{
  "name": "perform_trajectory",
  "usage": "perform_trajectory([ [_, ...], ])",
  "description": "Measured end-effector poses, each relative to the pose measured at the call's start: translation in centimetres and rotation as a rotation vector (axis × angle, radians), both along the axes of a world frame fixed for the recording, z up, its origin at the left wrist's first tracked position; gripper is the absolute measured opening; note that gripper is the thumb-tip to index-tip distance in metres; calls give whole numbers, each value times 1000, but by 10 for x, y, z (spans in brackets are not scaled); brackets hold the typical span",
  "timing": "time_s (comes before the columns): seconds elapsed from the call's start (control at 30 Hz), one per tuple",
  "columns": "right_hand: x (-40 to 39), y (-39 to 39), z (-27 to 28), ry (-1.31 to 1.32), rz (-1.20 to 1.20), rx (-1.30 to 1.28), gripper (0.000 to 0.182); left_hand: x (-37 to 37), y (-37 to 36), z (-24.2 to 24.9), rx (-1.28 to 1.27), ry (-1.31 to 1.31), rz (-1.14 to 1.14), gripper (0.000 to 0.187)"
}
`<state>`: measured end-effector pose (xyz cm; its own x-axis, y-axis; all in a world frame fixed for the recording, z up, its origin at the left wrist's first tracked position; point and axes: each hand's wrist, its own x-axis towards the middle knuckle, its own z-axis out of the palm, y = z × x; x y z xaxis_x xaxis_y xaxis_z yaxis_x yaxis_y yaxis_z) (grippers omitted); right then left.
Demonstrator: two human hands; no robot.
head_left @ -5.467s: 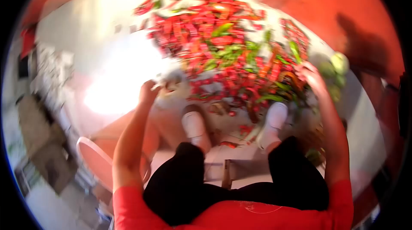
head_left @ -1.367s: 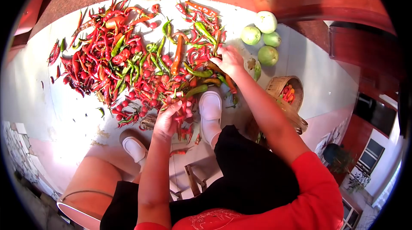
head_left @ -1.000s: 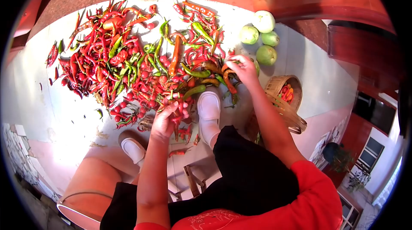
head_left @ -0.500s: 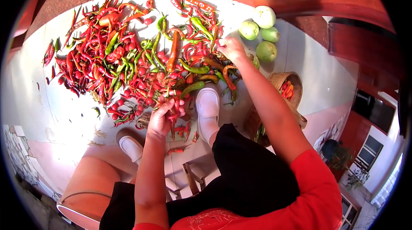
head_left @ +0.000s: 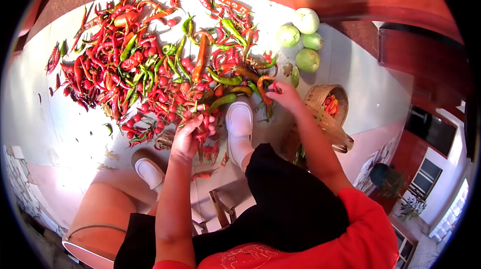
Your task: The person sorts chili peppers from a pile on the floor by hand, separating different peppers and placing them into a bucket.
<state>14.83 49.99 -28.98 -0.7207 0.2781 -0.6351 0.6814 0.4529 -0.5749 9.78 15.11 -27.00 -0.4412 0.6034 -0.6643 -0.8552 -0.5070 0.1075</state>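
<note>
Your left hand point(head_left: 193, 131) has its fingers clamped on a bunch of red chillies point(head_left: 202, 138), tips dangling below. Your right hand point(head_left: 286, 94) pinches a small red chilli point(head_left: 275, 87). Beyond both sprawls the pepper heap point(head_left: 165, 63); right of it, a wicker basket point(head_left: 328, 113).

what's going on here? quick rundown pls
A seated person is working over a big pile of chili peppers, red and green, spread on the floor. The left hand grips a bunch of red chilies near the white shoes. The right hand holds a pepper at the pile's edge, next to a wicker basket that holds a few peppers. Pale green round fruits sit beyond it.
</note>
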Motion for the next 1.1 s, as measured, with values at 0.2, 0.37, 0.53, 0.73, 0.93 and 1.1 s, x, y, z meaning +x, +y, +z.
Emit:
perform_trajectory([
  [0.2,6,-4,-13,45,173,147,33,-3,1,5,-24,13,-5,35],
  [0.37,-36,-15,100,-110,6,-462,30,-21,3,32,-16,74,-55,37],
  [0.53,-82,-74,209,151,2,-1086,46,-85,-17,145,-37,379,-203,31],
  [0.73,-124,-213,356,111,451,-1076,36,-80,-177,332,-368,785,-345,32],
  [0.93,-82,-415,417,23,894,-921,36,70,-373,412,-914,743,72,48],
  [1.1,-6,-581,404,-90,1020,-926,24,181,-458,358,-1086,537,552,54],
])
